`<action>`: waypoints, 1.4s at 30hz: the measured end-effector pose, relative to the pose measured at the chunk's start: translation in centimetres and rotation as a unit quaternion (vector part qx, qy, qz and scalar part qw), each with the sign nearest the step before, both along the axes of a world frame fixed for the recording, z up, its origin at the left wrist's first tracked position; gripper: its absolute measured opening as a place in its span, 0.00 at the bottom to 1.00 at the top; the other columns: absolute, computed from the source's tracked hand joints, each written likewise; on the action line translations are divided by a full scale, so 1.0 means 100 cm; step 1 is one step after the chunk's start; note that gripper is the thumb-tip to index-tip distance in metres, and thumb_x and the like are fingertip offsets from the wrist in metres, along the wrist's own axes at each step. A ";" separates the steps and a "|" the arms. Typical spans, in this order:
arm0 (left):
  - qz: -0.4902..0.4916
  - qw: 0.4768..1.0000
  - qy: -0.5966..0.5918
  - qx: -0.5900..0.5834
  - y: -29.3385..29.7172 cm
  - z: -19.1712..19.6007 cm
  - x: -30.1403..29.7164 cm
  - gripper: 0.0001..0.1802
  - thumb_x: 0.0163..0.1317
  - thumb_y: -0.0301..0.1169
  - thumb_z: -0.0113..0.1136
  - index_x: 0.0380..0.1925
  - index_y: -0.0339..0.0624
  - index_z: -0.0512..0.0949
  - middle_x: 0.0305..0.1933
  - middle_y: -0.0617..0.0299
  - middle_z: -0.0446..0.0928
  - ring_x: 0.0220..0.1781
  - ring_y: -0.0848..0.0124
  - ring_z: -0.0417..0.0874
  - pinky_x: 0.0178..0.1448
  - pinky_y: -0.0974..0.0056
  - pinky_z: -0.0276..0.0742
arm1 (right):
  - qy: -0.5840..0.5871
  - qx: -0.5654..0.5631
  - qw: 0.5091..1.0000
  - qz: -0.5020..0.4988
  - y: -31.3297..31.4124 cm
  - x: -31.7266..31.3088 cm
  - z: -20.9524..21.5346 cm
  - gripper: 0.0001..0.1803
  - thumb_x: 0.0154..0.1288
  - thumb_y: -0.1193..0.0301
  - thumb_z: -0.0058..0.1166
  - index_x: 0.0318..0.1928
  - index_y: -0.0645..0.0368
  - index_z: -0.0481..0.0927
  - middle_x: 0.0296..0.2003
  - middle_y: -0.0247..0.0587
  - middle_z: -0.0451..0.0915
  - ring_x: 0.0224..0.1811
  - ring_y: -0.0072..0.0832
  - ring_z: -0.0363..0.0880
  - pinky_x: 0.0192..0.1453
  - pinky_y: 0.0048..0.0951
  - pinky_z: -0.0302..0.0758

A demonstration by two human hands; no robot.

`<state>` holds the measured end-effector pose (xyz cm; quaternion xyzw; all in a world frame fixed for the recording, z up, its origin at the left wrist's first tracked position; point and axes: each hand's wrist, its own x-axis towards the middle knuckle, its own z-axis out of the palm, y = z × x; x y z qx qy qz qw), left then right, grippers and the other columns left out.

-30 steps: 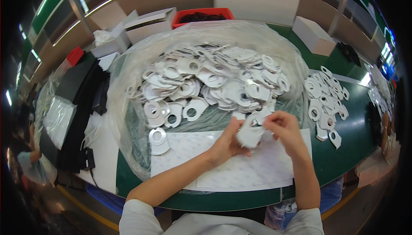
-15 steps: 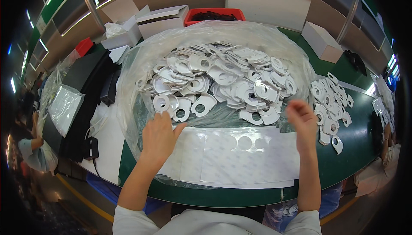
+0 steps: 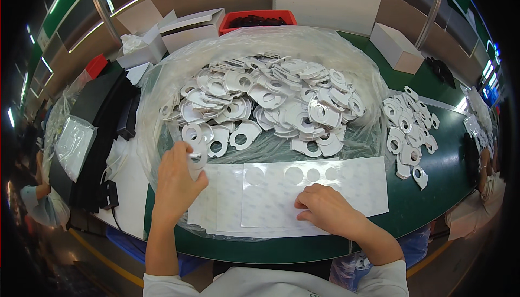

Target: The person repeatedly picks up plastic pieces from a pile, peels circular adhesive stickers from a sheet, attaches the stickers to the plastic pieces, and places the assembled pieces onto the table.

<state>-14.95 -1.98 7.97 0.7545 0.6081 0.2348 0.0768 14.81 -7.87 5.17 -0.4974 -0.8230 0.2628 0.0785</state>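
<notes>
Head view, left hand: The left hand (image 3: 176,180) sat left of centre, its grip closed on a white ring-shaped piece (image 3: 197,160) at the near edge of the pile.
Head view, right hand: The right hand (image 3: 325,210) lay low and right of centre, fingers curled down on the adhesive sheet (image 3: 346,188); its grip was loosely closed, and whether it held anything could not be told.
Sheet: It lay flat in the lower middle of the frame, with a row of round cut-outs along its upper edge, over more sheets whose edges stuck out to the left.
Pile: The heap of white pieces (image 3: 271,102) filled the centre, lying on a clear plastic bag (image 3: 162,80) whose crumpled rim rose around it.
Right side: A smaller batch of white pieces (image 3: 409,129) lay apart on the green desk (image 3: 439,183), with bare surface below it toward the rounded front edge.
Left side: Black foam blocks (image 3: 103,118) and a white board crowded the left edge, close beside the left forearm.
Back edge: White boxes (image 3: 189,26) and a red bin (image 3: 257,20) lined the upper frame.
</notes>
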 end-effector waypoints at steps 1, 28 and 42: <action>0.001 1.000 0.001 0.000 0.000 0.006 0.006 0.26 0.45 0.26 0.65 0.45 0.37 0.66 0.47 0.46 0.69 0.46 0.51 0.74 0.48 0.54 0.73 | 0.004 -0.010 1.000 -0.002 0.000 -0.001 0.001 0.10 0.52 0.71 0.63 0.33 0.61 0.79 0.33 0.43 0.78 0.42 0.41 0.75 0.45 0.38 0.72; -0.176 0.466 -0.725 -0.476 0.012 -0.078 0.150 0.34 0.71 0.57 0.22 0.55 0.42 0.67 0.53 0.50 0.72 0.49 0.63 0.76 0.44 0.62 0.73 | 0.472 -0.059 0.871 0.120 0.001 0.013 0.024 0.10 0.55 0.82 0.59 0.33 0.59 0.71 0.30 0.36 0.76 0.36 0.27 0.78 0.42 0.27 0.74; -0.208 0.483 -0.698 -0.486 0.010 -0.081 0.149 0.36 0.70 0.59 0.20 0.51 0.41 0.69 0.44 0.56 0.75 0.42 0.66 0.77 0.37 0.64 0.71 | 0.537 -0.028 0.815 -0.216 0.038 0.013 -0.018 0.08 0.62 0.78 0.55 0.36 0.61 0.67 0.30 0.36 0.76 0.24 0.18 0.74 0.32 0.20 0.71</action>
